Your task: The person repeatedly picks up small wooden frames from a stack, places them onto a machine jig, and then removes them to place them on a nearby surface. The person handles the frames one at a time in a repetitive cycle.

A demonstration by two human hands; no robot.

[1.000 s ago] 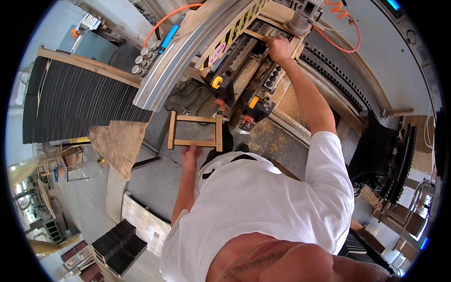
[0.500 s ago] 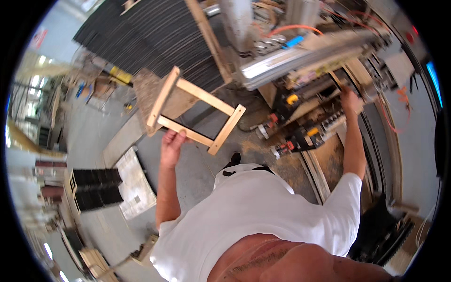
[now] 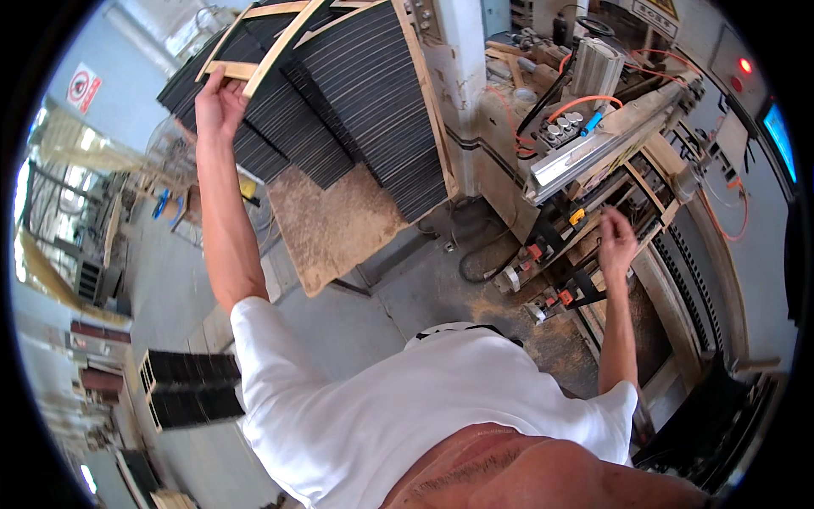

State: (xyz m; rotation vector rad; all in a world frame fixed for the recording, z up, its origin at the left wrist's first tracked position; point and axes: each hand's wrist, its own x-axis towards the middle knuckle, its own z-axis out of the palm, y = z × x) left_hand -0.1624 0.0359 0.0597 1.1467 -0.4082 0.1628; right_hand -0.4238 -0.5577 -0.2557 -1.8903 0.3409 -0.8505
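Observation:
My left hand (image 3: 220, 109) is raised at the upper left, its fingers closed on one bar of a pale wooden frame (image 3: 280, 51). That frame is tilted above a tall stack of dark-sided frames (image 3: 373, 93), and its far part runs out of the picture. On the right, my right hand (image 3: 618, 242) hovers over the front of a clamping machine (image 3: 564, 174), fingers loosely bent and apart, with nothing visible in them. Pale wooden bars (image 3: 644, 187) lie in the machine just beyond that hand. A yellow knob (image 3: 577, 217) sits beside its fingers.
A brown board (image 3: 339, 229) supports the stack. Between stack and machine rises a white post (image 3: 462, 68). Orange air hoses (image 3: 585, 102) loop over the machine. More dark stacked pieces (image 3: 191, 390) stand on the floor at left. A lit screen (image 3: 778, 144) is at far right.
My left hand has carried the wooden frame up and away to the stack. My right hand has drawn back from the bars in the machine. The view has shifted.

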